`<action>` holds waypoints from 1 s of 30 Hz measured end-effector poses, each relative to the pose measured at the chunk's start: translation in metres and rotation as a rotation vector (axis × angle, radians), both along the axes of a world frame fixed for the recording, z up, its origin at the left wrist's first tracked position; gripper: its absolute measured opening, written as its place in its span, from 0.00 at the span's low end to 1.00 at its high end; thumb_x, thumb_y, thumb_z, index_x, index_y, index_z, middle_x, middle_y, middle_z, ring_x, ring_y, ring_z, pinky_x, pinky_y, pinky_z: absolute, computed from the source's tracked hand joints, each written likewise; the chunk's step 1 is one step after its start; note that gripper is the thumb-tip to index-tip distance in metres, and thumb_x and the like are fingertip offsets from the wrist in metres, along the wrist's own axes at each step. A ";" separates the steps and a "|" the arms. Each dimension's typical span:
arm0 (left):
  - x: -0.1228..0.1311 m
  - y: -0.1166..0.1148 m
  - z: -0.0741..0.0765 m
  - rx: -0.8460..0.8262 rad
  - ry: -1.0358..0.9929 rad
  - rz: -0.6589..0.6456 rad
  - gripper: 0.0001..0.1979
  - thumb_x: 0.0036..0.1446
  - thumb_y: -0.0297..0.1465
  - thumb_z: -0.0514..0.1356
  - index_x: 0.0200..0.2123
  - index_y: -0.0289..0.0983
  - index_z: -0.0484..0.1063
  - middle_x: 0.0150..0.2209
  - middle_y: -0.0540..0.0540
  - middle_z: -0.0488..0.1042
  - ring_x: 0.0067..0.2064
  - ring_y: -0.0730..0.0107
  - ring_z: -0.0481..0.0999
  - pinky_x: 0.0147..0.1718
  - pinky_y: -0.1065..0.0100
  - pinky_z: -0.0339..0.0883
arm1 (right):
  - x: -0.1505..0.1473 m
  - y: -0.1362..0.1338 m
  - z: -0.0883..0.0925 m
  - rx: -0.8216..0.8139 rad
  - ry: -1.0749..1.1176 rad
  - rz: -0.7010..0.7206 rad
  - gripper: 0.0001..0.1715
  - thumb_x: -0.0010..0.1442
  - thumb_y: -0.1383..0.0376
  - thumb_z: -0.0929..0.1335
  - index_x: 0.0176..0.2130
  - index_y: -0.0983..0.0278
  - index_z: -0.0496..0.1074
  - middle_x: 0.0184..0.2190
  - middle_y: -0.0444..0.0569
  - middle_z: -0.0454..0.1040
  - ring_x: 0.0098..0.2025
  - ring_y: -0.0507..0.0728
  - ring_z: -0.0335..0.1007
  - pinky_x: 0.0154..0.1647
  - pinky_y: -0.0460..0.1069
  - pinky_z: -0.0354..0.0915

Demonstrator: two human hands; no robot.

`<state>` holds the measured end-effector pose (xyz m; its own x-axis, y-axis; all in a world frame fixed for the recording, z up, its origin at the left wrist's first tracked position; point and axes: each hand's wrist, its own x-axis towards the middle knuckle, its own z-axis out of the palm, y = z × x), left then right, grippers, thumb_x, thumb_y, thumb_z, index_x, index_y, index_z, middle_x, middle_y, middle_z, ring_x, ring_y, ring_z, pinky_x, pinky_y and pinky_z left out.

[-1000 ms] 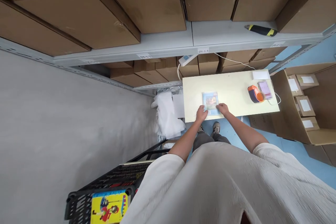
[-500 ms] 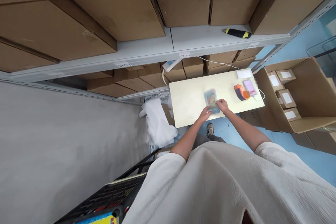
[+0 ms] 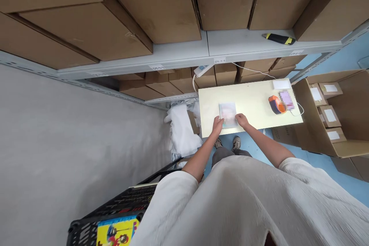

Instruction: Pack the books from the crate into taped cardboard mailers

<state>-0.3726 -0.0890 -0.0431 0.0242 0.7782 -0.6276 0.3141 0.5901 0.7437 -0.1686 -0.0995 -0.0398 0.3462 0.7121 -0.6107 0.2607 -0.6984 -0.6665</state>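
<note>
Grey steel shelf [image 3: 173,55] with brown cardboard boxes [image 3: 155,11] above a pale yellow board [image 3: 248,102], and I work there with two hands.

Right of the board stands an open cardboard box [image 3: 305,123] holding small cartons with white labels. The white shelf labels are too small for me to read, and the purple card [image 3: 286,100] is blurred. On the board, a flat clear-wrapped packet [image 3: 227,115] lies near the front edge, well apart from the orange and navy roll [image 3: 276,104]. My left hand [image 3: 218,126] is against the packet's left edge, and my right hand [image 3: 242,120] is curved at its lower right corner. I cannot tell if they grip it.
</note>
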 end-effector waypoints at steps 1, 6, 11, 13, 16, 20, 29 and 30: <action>-0.003 0.001 -0.003 -0.016 -0.001 -0.001 0.33 0.65 0.40 0.69 0.70 0.41 0.67 0.62 0.36 0.80 0.61 0.56 0.82 0.60 0.60 0.74 | 0.002 -0.001 -0.003 -0.018 -0.026 -0.003 0.11 0.61 0.57 0.71 0.42 0.59 0.77 0.48 0.54 0.83 0.55 0.66 0.77 0.56 0.55 0.71; -0.012 0.003 -0.017 0.012 0.034 -0.067 0.31 0.62 0.34 0.70 0.67 0.41 0.71 0.71 0.36 0.73 0.71 0.50 0.74 0.67 0.58 0.69 | 0.005 -0.004 -0.012 -0.065 -0.070 -0.027 0.21 0.56 0.59 0.72 0.49 0.59 0.79 0.54 0.55 0.82 0.60 0.67 0.76 0.62 0.57 0.70; -0.014 0.004 -0.024 -0.035 0.010 -0.126 0.32 0.60 0.32 0.71 0.67 0.39 0.70 0.72 0.34 0.72 0.70 0.49 0.75 0.67 0.57 0.69 | -0.001 -0.003 -0.015 -0.079 -0.038 -0.055 0.12 0.54 0.60 0.71 0.40 0.58 0.78 0.47 0.52 0.83 0.52 0.64 0.78 0.55 0.55 0.72; -0.013 0.005 -0.025 -0.037 0.005 -0.135 0.33 0.59 0.32 0.72 0.67 0.40 0.71 0.73 0.35 0.71 0.72 0.48 0.74 0.68 0.57 0.68 | -0.003 -0.002 -0.015 -0.084 -0.020 -0.058 0.09 0.53 0.59 0.71 0.36 0.58 0.76 0.41 0.50 0.83 0.47 0.63 0.78 0.50 0.54 0.72; -0.002 0.006 -0.022 -0.046 -0.064 -0.157 0.32 0.59 0.32 0.73 0.66 0.41 0.73 0.72 0.36 0.73 0.72 0.49 0.74 0.67 0.57 0.69 | 0.002 0.000 -0.011 -0.074 -0.053 -0.066 0.06 0.52 0.60 0.71 0.33 0.57 0.72 0.33 0.47 0.79 0.40 0.61 0.75 0.43 0.52 0.70; 0.029 0.006 -0.016 -0.052 -0.205 -0.177 0.29 0.59 0.30 0.72 0.63 0.38 0.75 0.69 0.33 0.76 0.70 0.51 0.75 0.66 0.57 0.69 | 0.020 0.007 0.004 -0.015 -0.200 -0.129 0.05 0.53 0.61 0.69 0.34 0.56 0.71 0.34 0.46 0.78 0.39 0.61 0.74 0.42 0.52 0.70; 0.029 0.011 0.001 0.018 -0.203 -0.068 0.12 0.69 0.33 0.62 0.53 0.39 0.77 0.56 0.37 0.84 0.58 0.56 0.84 0.61 0.57 0.74 | 0.014 0.015 0.035 0.171 -0.005 -0.051 0.22 0.66 0.44 0.68 0.32 0.58 0.72 0.36 0.51 0.80 0.39 0.61 0.75 0.43 0.53 0.70; 0.020 0.011 0.002 0.037 -0.178 -0.011 0.12 0.71 0.34 0.59 0.53 0.39 0.77 0.53 0.38 0.84 0.55 0.59 0.85 0.58 0.58 0.75 | 0.009 0.015 0.034 0.168 0.053 -0.035 0.24 0.67 0.43 0.67 0.33 0.59 0.73 0.37 0.52 0.81 0.39 0.61 0.75 0.43 0.53 0.71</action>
<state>-0.3526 -0.0778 -0.0413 0.1407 0.7996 -0.5839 0.1822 0.5587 0.8091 -0.1600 -0.0842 -0.0058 0.3434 0.7935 -0.5025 0.1996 -0.5845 -0.7865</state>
